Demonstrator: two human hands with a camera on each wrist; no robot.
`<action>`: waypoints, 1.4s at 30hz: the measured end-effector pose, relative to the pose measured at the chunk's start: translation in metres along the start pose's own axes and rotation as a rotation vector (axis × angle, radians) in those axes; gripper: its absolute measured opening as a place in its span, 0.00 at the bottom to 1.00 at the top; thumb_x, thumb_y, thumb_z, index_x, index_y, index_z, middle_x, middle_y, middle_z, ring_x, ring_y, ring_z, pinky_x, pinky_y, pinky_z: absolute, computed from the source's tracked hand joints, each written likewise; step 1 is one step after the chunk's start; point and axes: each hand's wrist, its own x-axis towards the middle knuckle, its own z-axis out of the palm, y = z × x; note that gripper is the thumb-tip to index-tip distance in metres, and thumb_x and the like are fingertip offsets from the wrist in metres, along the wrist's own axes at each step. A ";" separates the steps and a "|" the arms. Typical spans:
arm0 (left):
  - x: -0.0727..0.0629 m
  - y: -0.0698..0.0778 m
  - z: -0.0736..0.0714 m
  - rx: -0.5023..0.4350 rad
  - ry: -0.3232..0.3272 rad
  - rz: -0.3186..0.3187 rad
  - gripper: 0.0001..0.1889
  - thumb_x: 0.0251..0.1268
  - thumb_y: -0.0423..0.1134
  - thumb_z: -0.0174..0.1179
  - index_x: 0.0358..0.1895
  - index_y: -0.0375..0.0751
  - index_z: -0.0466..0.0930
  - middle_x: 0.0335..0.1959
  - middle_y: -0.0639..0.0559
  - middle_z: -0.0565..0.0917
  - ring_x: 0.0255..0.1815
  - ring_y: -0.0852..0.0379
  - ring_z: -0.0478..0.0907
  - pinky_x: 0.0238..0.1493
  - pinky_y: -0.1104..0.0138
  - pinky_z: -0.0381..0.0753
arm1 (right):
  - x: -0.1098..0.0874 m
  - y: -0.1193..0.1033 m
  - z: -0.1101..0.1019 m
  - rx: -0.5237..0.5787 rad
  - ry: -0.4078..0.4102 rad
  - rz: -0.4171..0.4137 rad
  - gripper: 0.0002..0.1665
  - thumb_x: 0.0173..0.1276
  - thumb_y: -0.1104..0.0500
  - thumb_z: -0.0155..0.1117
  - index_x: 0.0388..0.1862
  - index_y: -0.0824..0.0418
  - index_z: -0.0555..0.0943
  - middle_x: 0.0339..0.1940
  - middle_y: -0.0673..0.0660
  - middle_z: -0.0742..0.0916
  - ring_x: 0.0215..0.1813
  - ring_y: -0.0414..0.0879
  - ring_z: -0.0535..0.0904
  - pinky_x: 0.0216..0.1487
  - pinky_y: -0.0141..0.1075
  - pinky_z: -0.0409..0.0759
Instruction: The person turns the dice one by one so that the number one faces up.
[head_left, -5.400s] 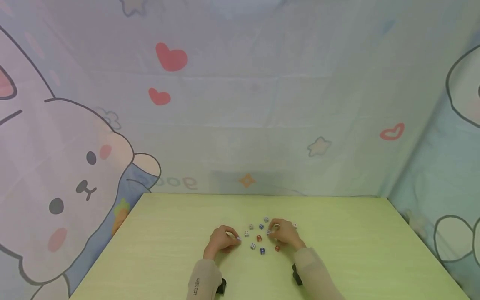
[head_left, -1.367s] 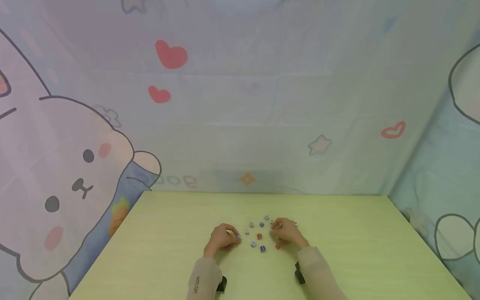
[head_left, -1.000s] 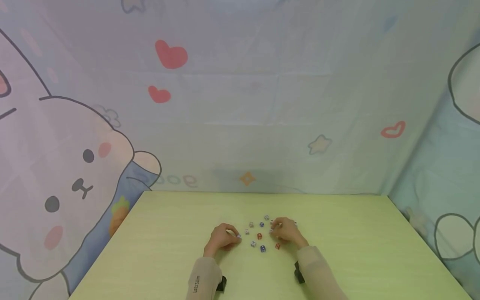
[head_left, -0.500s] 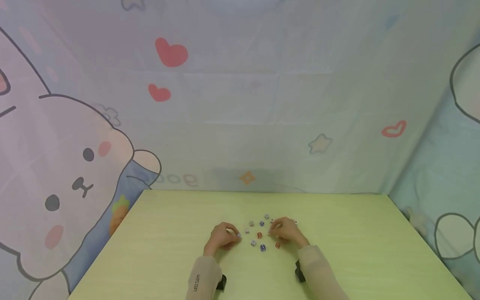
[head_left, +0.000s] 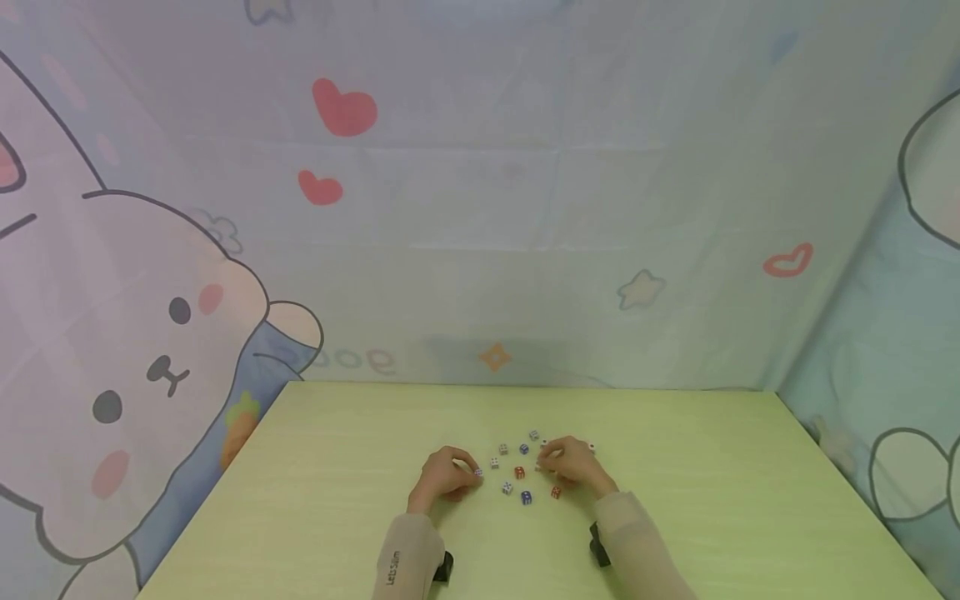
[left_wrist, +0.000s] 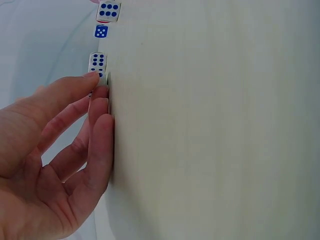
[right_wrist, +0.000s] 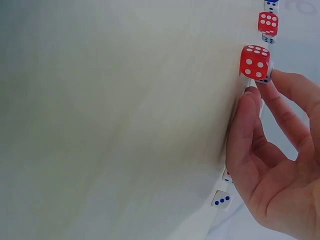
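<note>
My left hand (head_left: pixel 447 473) pinches a white die (head_left: pixel 478 472) with blue dots between thumb and fingertips, low at the left edge of the scattered dice. In the left wrist view, thumb and fingers cover part of this die (left_wrist: pixel 103 79). On the right, my right hand (head_left: pixel 573 461) has curled fingers and pinches a small white die (head_left: pixel 537 467), mostly hidden. The right wrist view has a red die (right_wrist: pixel 255 63) in front of the fingertips, partly covering a white die (right_wrist: pixel 270 73) by the thumb. Another white die (head_left: pixel 544 443) lies just beyond the right fingers.
Between the hands lie white dice (head_left: pixel 507 488), a red die (head_left: pixel 520 472) and blue dice (head_left: pixel 527 497). A second red die (head_left: pixel 556 492) sits below the right hand, a white die (head_left: pixel 592 447) behind it. The pale table (head_left: pixel 360 433) meets a printed cloth backdrop (head_left: pixel 480 208).
Since the earliest frame my right hand has shifted slightly right, and a white die shows beyond its fingers. Its pinched die has lately moved slightly left and nearer. My left hand holds still.
</note>
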 end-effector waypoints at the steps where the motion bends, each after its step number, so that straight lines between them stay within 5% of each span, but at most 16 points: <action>1: 0.000 0.000 0.000 0.001 0.000 0.000 0.08 0.47 0.37 0.66 0.30 0.37 0.82 0.20 0.46 0.83 0.14 0.60 0.75 0.18 0.68 0.78 | 0.000 0.000 0.000 -0.005 0.004 -0.001 0.09 0.59 0.58 0.61 0.36 0.61 0.82 0.14 0.53 0.79 0.12 0.38 0.64 0.13 0.26 0.65; 18: -0.003 0.003 -0.001 0.002 0.004 0.000 0.07 0.47 0.37 0.66 0.29 0.39 0.82 0.20 0.46 0.83 0.13 0.60 0.75 0.17 0.68 0.78 | -0.006 -0.005 0.001 -0.022 0.018 -0.009 0.10 0.51 0.60 0.68 0.32 0.60 0.78 0.12 0.50 0.74 0.12 0.38 0.64 0.14 0.27 0.68; 42: 0.000 0.000 0.001 0.000 0.009 -0.017 0.07 0.47 0.37 0.66 0.30 0.38 0.82 0.20 0.46 0.83 0.15 0.60 0.75 0.18 0.68 0.78 | -0.001 0.001 0.001 -0.005 -0.007 0.003 0.09 0.59 0.56 0.61 0.34 0.60 0.79 0.09 0.49 0.73 0.10 0.37 0.63 0.13 0.26 0.67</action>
